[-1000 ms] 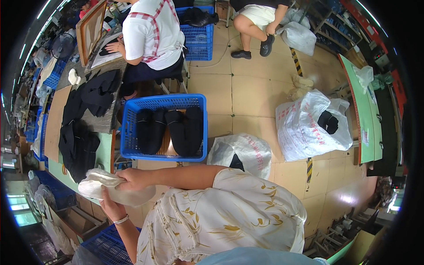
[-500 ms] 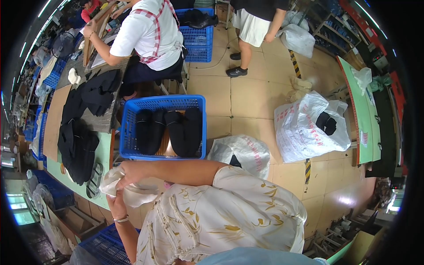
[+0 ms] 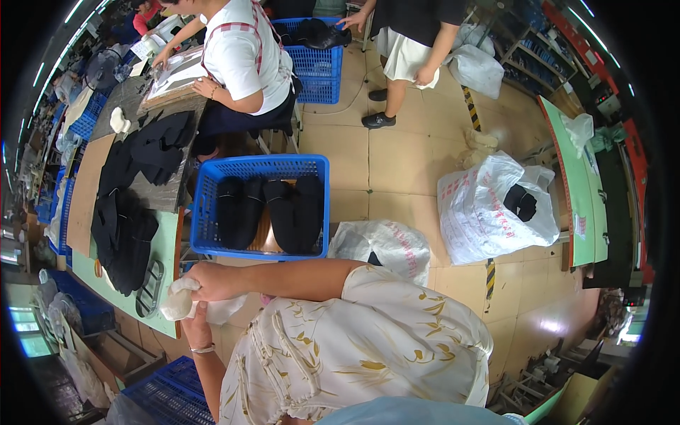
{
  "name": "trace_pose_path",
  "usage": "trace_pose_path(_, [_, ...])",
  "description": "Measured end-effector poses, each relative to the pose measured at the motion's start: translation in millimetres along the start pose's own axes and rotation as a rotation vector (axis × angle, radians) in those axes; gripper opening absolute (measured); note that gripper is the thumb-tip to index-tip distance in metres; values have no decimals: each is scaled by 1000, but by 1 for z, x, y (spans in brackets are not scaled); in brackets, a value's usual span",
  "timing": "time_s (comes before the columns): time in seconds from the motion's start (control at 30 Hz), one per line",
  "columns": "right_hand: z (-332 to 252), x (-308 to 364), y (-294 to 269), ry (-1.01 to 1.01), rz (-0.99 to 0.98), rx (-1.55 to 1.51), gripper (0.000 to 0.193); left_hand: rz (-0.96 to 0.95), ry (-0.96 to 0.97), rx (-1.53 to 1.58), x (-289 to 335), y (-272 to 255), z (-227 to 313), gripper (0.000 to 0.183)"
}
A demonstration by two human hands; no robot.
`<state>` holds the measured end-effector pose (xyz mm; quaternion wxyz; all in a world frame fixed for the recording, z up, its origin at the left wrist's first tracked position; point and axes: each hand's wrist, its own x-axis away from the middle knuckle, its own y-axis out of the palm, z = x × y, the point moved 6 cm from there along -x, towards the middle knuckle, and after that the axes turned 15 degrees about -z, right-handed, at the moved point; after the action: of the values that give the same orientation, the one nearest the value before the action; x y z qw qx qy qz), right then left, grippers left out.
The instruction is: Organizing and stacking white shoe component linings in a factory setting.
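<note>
A bunched piece of soft white cloth [image 3: 180, 303] is held between my two hands beside the green table edge. My right hand [image 3: 212, 282] grips it from above, fingers closed around it. My left hand [image 3: 197, 324], with a bracelet at the wrist, pinches it from below. A loose white fold hangs behind my fingers. Close by on the table lies a dark, narrow, metal-edged object [image 3: 149, 289] whose kind I cannot make out. Stacked black fabric pieces [image 3: 127, 241] lie just beyond it.
A blue crate [image 3: 258, 241] with black rolled bundles stands past my right arm. White sacks [image 3: 489, 212] stand on the tiled floor. A co-worker in a white shirt [image 3: 237, 60] sits at the grey table [image 3: 159, 191]; another person [image 3: 411, 42] stands near a second blue crate [image 3: 312, 81].
The white cloth is gathered more tightly, and my left hand has shifted slightly up and right. The seated co-worker has lowered a board onto the table; the standing person reaches to the crate.
</note>
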<state>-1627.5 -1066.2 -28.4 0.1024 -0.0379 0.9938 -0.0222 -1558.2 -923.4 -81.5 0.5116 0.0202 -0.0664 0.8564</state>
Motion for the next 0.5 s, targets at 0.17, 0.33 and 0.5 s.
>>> trace_pose_path(0.17, [7,0,5,4,-16,48,25,9,-21,-20,2,-7,-7,54])
trace_pose_path(0.33, [10,0,5,12,-12,11,22,20,-29,-53,4,-4,-6,51])
trace_pose_path(0.5, [7,5,-5,104,-32,40,21,-2,-66,26,2,7,6,53])
